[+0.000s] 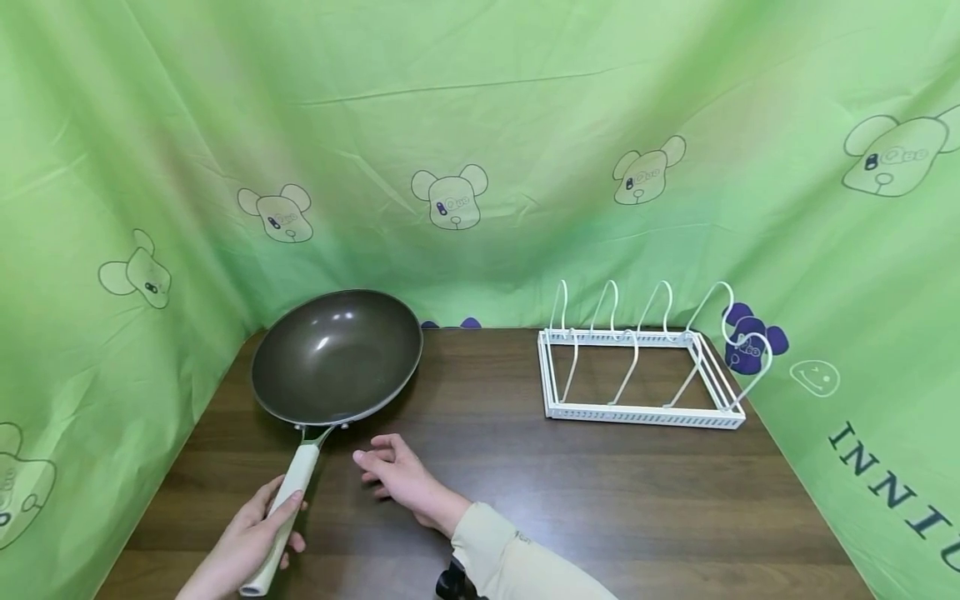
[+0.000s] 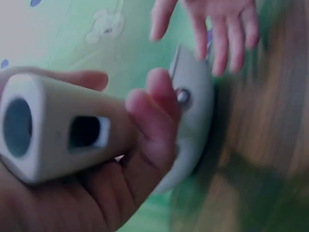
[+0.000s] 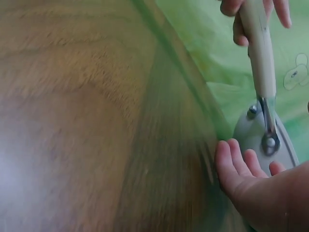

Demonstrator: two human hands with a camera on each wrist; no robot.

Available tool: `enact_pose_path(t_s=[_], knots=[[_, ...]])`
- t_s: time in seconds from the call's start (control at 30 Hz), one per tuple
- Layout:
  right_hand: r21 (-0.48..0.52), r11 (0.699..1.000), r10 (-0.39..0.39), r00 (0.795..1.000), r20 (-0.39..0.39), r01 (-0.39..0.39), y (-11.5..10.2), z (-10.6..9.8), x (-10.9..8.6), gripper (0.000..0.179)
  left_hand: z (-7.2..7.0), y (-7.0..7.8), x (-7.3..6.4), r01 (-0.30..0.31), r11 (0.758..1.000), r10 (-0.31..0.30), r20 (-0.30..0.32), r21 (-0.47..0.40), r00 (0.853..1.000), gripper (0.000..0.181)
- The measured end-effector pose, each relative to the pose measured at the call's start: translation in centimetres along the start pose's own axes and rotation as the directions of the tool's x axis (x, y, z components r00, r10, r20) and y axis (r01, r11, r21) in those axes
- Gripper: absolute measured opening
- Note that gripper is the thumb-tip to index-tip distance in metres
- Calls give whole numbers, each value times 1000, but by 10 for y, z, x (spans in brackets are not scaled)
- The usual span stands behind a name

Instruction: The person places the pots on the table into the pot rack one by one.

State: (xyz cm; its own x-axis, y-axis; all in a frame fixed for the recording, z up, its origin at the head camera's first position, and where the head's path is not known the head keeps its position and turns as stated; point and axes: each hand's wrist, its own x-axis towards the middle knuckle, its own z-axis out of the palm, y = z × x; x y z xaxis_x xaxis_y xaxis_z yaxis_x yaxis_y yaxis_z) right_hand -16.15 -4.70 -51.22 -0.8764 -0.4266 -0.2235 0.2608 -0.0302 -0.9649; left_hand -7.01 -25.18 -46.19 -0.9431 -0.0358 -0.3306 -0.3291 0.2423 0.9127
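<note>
Cloth of light green colour (image 1: 525,100), printed with outlined bear heads, hangs at your left, in front of you and at your right, around a dark brown tabletop with wood grain (image 1: 637,500). At the left, your bare left hand (image 1: 238,542) grasps a long cream-coloured handle (image 1: 298,475); the fingers go around it and the thumb lies over it. In the left wrist view, you see that the handle's end has a round hole and its side has a rectangular opening. The handle belongs to a round frying pan with dark shiny inside and pale grey outside (image 1: 337,358), which is over the far left part of the tabletop; whether its bottom touches the wood, you cannot tell. To the right of the handle and near it, nearer to you than the pan, your bare right hand (image 1: 405,479) is released, with relaxed fingers. It comes out of a pale beige sleeve (image 1: 517,550). Farther right, well apart from both hands, a white rectangular rack with upright curved loops (image 1: 645,414) stands near the back edge. At the far right, the cloth carries a dark purple bear figure (image 1: 742,358) and large dark letters (image 1: 928,522).
</note>
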Motion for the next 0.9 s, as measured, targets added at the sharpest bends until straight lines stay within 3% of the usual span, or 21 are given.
enact_pose_path(t_s=[0.13, 0.23, 0.53, 0.63, 0.7, 0.8, 0.9], knots=[[85, 996, 19, 999, 34, -22, 0, 6, 5, 64, 14, -2, 3, 15, 990, -16, -9, -139, 1000, 61], [160, 986, 34, 997, 63, -44, -1, 10, 9, 67, 24, -2, 4, 32, 969, -37, -16, -246, 999, 63], [262, 956, 107, 987, 120, -135, -5, 19, 20, 62, 54, -2, 2, 71, 856, -37, 77, -512, 996, 35], [301, 939, 124, 980, 153, -166, -6, 21, 26, 58, 61, -3, 1, 112, 798, -42, 131, -592, 991, 33], [340, 920, 133, 972, 196, -194, -6, 22, 31, 55, 64, -3, 1, 158, 743, -46, 186, -650, 981, 31], [396, 884, 142, 949, 282, -250, -8, 22, 37, 56, 68, -4, 2, 203, 633, 2, 264, -747, 965, 30], [442, 832, 173, 915, 365, -334, -9, 23, 40, 57, 70, -7, 2, 239, 513, 97, 333, -824, 938, 30]])
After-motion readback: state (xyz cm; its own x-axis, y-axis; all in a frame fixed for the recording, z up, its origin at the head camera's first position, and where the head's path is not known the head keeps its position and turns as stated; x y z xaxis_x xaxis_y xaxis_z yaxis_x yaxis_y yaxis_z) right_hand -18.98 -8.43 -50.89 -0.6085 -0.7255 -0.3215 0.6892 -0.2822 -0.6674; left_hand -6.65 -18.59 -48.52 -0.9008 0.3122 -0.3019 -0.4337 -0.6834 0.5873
